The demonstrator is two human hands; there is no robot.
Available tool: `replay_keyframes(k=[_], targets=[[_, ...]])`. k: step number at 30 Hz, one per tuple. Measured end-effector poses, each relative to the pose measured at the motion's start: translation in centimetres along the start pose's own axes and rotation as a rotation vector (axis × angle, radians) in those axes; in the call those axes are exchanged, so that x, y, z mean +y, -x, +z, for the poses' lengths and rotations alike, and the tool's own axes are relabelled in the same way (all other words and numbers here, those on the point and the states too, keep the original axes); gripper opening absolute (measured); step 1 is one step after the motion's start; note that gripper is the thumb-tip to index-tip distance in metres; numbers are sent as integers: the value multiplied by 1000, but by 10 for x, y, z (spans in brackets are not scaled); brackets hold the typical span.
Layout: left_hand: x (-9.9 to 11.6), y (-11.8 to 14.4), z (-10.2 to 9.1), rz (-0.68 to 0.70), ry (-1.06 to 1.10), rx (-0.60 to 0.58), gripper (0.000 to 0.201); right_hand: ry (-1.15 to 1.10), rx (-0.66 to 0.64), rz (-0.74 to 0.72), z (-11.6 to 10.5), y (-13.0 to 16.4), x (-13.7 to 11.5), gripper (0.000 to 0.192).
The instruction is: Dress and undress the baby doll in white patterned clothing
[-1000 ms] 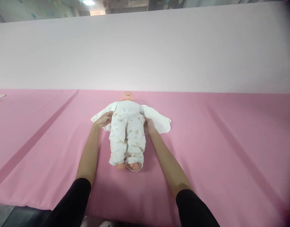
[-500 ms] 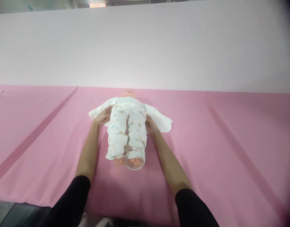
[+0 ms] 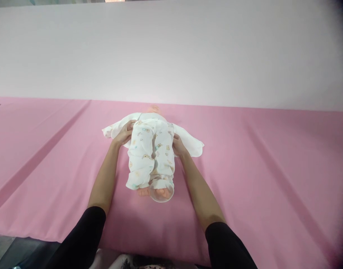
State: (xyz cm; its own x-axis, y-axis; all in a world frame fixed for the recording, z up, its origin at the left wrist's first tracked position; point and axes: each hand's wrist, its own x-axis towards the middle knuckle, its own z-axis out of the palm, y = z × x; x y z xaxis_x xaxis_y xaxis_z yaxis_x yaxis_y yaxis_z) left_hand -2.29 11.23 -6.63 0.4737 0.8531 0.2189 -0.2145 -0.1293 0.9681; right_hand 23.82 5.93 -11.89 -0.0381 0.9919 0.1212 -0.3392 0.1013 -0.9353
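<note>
A baby doll [image 3: 150, 157] lies on its back on the pink table cover [image 3: 258, 168], feet towards me, head [image 3: 154, 109] barely showing at the far end. It wears white printed trousers, and an open white top [image 3: 189, 141] spreads out under it on both sides. My left hand [image 3: 123, 133] grips the trousers at the doll's waist on the left. My right hand [image 3: 178, 145] grips the same waist on the right. Bare toes [image 3: 160, 193] stick out of the trouser cuffs.
A tall white panel [image 3: 171, 52] stands along the far side of the pink surface. Long creases run across the cover on the left [image 3: 39, 160] and right. The near edge of the table lies just in front of my sleeves.
Both hands have slid a little farther up the doll with the trouser waist. The doll's legs have lifted slightly and the view has tilted down.
</note>
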Motion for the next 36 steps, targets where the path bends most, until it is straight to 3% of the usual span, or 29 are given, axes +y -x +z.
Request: replay_keyframes(k=[7, 12, 17, 20, 24, 28, 32, 36], targets=[[-9, -5, 8, 27, -88, 34, 56, 189, 119, 17, -1, -6, 8, 30], [-31, -4, 3, -23, -102, 67, 60, 294, 61, -70, -8, -9, 6, 34], [-50, -6, -4, -80, -138, 115, 61, 481, -17, -129, -15, -13, 5, 18], [-50, -5, -6, -105, -271, 150, 55, 568, 34, -158, -16, -14, 7, 16], [-34, 2, -7, -255, -434, 8, 47, 509, 69, 24, -10, -11, 8, 21], [-20, 7, -10, -335, -440, -157, 45, 270, -55, 253, -9, -8, 4, 19], [-17, 5, -13, -367, -382, -294, 52, 144, -151, 279, -20, -9, 1, 15], [-25, 3, -16, -405, -340, -307, 56, 106, -204, 275, -26, -7, -4, 15]])
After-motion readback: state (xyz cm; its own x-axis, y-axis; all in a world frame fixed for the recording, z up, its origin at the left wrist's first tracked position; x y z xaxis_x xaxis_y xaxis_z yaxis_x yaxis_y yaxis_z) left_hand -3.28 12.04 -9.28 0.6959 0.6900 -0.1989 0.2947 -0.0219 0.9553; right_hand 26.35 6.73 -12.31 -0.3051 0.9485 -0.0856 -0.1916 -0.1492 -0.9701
